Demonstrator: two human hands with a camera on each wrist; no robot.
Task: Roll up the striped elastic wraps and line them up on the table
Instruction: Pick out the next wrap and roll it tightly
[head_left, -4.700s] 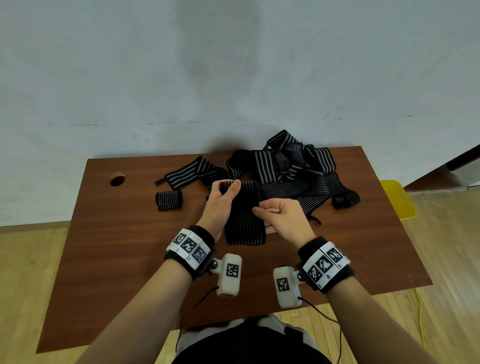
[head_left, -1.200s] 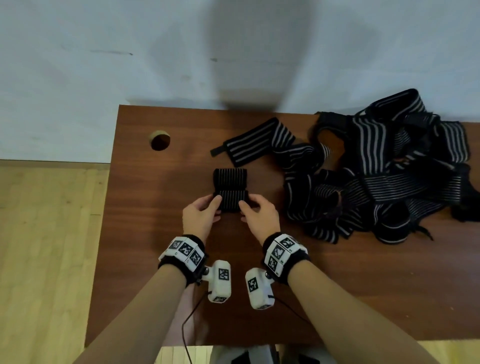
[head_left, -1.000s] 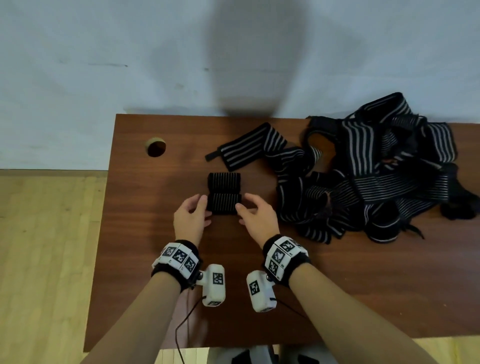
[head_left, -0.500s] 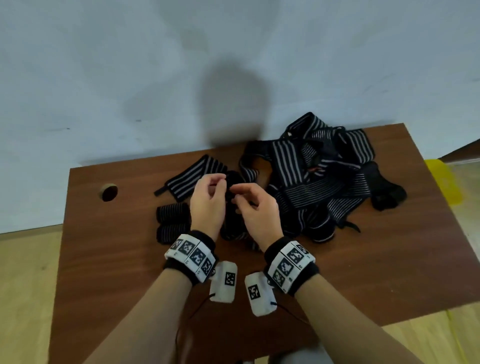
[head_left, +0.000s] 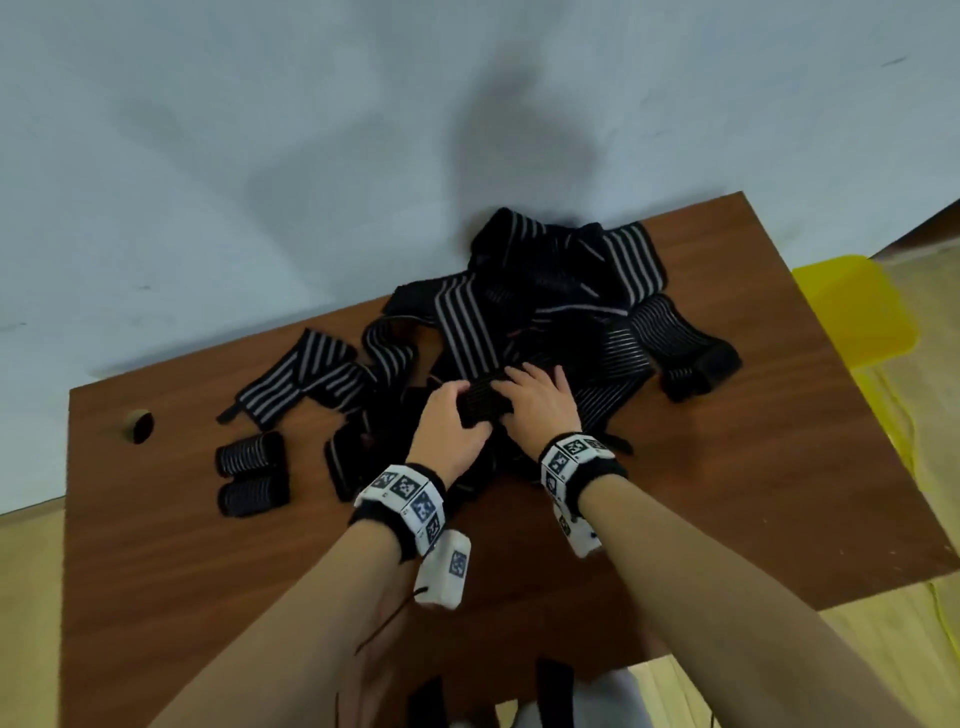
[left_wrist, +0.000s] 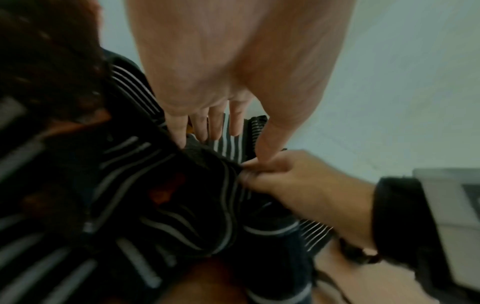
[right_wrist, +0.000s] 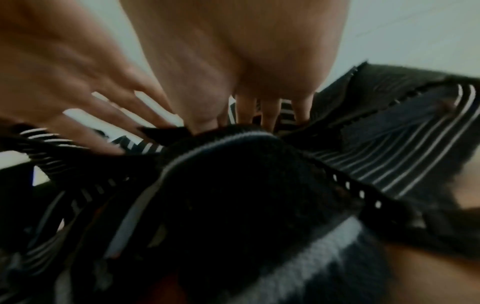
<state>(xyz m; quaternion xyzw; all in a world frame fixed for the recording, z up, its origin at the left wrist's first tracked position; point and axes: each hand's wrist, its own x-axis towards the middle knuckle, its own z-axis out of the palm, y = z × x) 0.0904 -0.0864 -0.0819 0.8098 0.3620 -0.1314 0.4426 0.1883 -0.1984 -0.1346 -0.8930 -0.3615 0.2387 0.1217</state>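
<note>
Table (head_left: 727, 467): brown wooden top against a pale wall; every place below is given relative to the wrap heap.
Wrap heap (head_left: 545, 312): tangled striped elastic wraps piled at the back middle of the table; by my judgement most of the work is left here.
Loose wrap (head_left: 296, 379): lies unrolled just left of the heap, one end running into it.
Finished rolls (head_left: 252, 475): two rolled wraps side by side and touching, well left of the heap and nearer the person; the row is only begun.
New roll (head_left: 483, 400): a short dark roll at the heap's near edge, its tail buried in the tangle, which may snag.
Left hand (head_left: 449, 431): fingers curled on the roll's left end.
Right hand (head_left: 540, 402): fingers laid over its right end, pinching.
Cable hole (head_left: 137, 426): far left of the heap, clear of the row.
Yellow object (head_left: 852, 312): off the table, right of the heap.
</note>
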